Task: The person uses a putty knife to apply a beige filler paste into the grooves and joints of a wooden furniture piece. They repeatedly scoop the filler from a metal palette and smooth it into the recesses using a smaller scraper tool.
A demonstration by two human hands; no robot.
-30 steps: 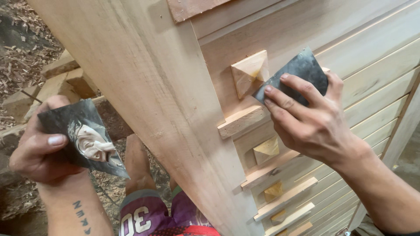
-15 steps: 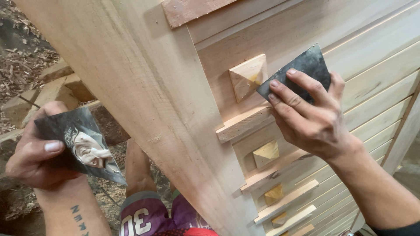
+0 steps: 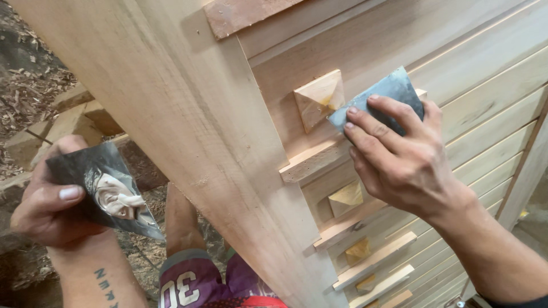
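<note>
2 bare hands, each gripping a dark flat blade: right hand (image 3: 408,165) pinching a scraper (image 3: 379,100), corner against a pyramid-shaped wooden block (image 3: 318,98) on the slatted panel (image 3: 491,74); left hand (image 3: 48,199) clasping a putty-smeared blade (image 3: 100,188) beside the wide plank (image 3: 188,125).

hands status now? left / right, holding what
Left hand: closed on a dark flat scraper carrying a lump of pale filler.
Right hand: closed on a grey scraper blade, pressed by the pyramid block.
</note>
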